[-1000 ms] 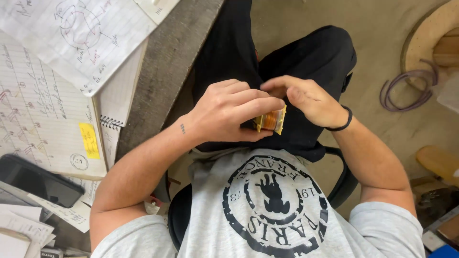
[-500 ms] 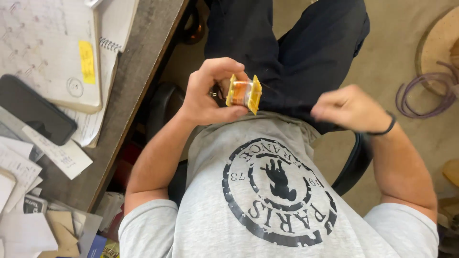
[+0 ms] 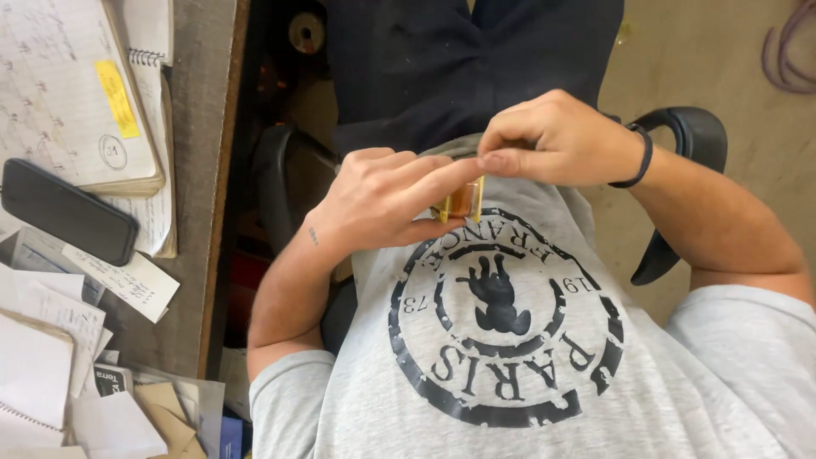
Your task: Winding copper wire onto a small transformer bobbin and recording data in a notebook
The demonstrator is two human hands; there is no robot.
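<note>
My left hand [image 3: 382, 200] holds a small yellow and amber box-like object [image 3: 460, 202] against the front of my grey printed shirt. Its fingers wrap around the object and the index finger lies across the top. My right hand [image 3: 557, 140], with a black band on the wrist, comes in from the right. Its fingertips pinch the upper edge of the same object, next to my left index finger. Both hands hide most of the object, and only a narrow yellow strip shows. Beyond the hands are my black trousers [image 3: 476, 59].
A wooden desk [image 3: 204, 170] runs down the left side. It carries open notebooks [image 3: 59, 93] with a yellow sticky note, a black phone [image 3: 68, 223] and loose papers. Black chair armrests [image 3: 688, 136] flank my body. A purple cable [image 3: 786, 51] lies on the floor at the top right.
My right hand, apart from the object half a second ago, has come back and pinched it. My left hand has lowered the object toward my belly. The view has tilted toward my chest.
</note>
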